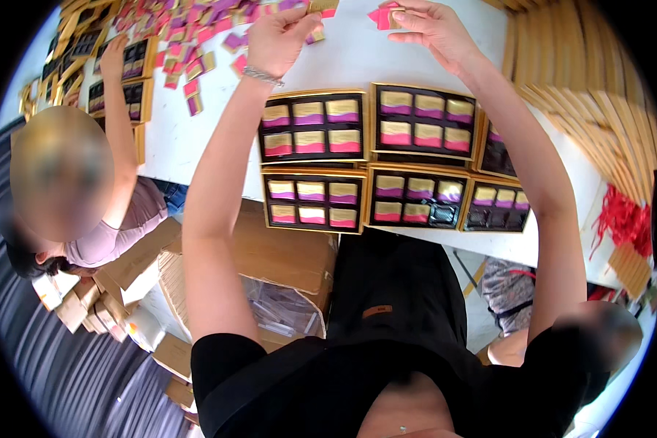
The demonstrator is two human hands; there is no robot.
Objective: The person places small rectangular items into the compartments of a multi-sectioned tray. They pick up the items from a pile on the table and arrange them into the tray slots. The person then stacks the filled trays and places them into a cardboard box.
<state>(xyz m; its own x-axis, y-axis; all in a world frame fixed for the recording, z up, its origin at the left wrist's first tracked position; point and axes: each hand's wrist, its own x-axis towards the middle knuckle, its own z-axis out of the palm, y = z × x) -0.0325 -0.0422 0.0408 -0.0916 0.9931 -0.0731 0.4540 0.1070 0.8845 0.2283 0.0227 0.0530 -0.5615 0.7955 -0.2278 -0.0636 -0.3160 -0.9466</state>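
Observation:
At the far side of the table, my left hand point(277, 42) pinches a small gold-and-pink packet point(324, 7) between thumb and fingers. Across from it, my right hand point(434, 31) grips small pink packets point(384, 18), how many I cannot tell. Below both hands lie several gold-edged boxes with black trays. The back left box point(314, 162) and front left box point(315, 230) hold gold-and-purple packets above gold-and-pink ones. In the front middle box point(416, 227), the lower right compartment shows bare black plastic. The front right box point(495, 229) has purple packets on top and bare compartments below.
Loose pink, purple and gold packets point(190, 55) are scattered at the far left. Stacked gold-edged frames point(584, 58) and red shredded filler point(624, 219) are on the right. A co-worker's hand point(113, 55) reaches over boxes at left. An open carton point(285, 255) stands below the table edge.

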